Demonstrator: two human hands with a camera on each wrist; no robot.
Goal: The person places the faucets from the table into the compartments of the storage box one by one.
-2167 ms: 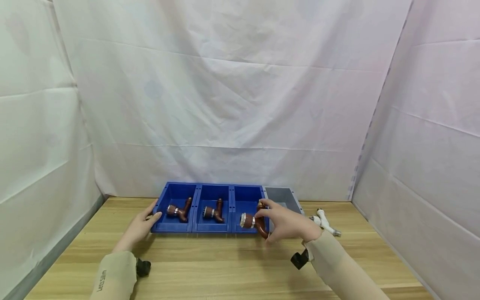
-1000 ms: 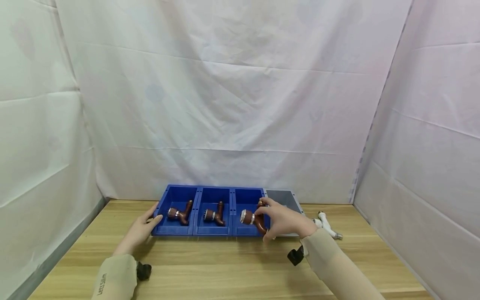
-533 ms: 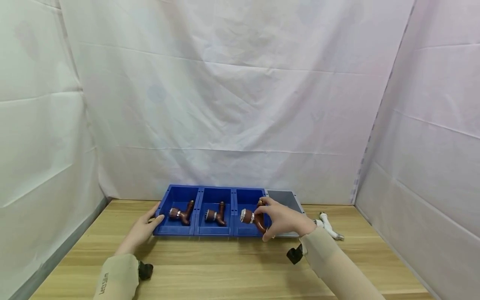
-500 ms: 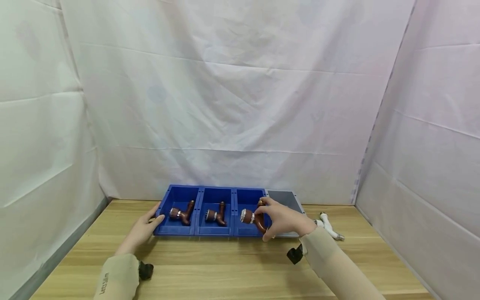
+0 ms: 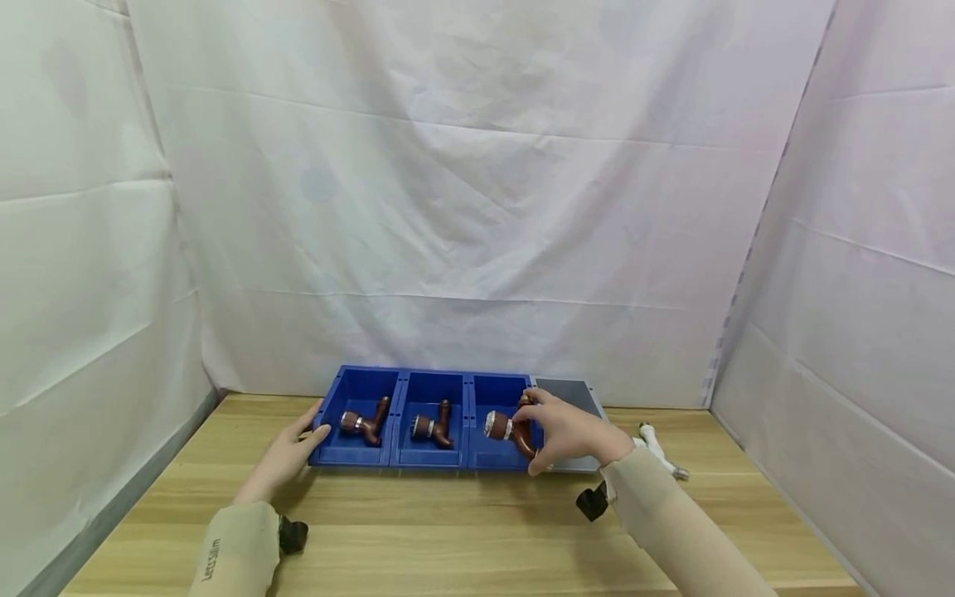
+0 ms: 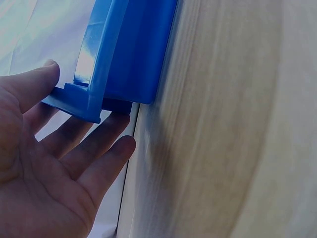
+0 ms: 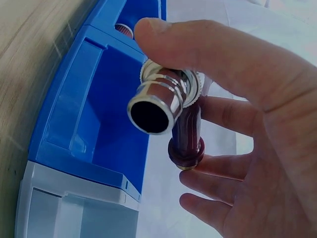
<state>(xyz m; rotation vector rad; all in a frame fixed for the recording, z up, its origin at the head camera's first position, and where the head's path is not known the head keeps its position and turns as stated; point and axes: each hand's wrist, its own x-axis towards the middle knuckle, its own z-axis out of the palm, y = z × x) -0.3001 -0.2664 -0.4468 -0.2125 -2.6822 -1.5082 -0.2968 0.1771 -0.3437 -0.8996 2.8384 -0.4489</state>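
My right hand holds a reddish-brown tap between thumb and fingers, over the third blue bin. Its chrome outlet faces the right wrist camera. At the row's far left, my left hand holds the outer corner of the first blue bin, thumb over the rim and fingers along the outside, as the left wrist view also shows. One brown tap lies in that first bin; a similar tap lies in the middle blue bin.
A grey bin adjoins the blue row on the right, its inside partly hidden by my right hand. Beyond my right wrist a white tap lies on the wooden table. White cloth hangs behind and at both sides.
The head view has shifted slightly. My right hand keeps its hold on the tap over the third blue bin, and my left hand stays at the first bin's corner.
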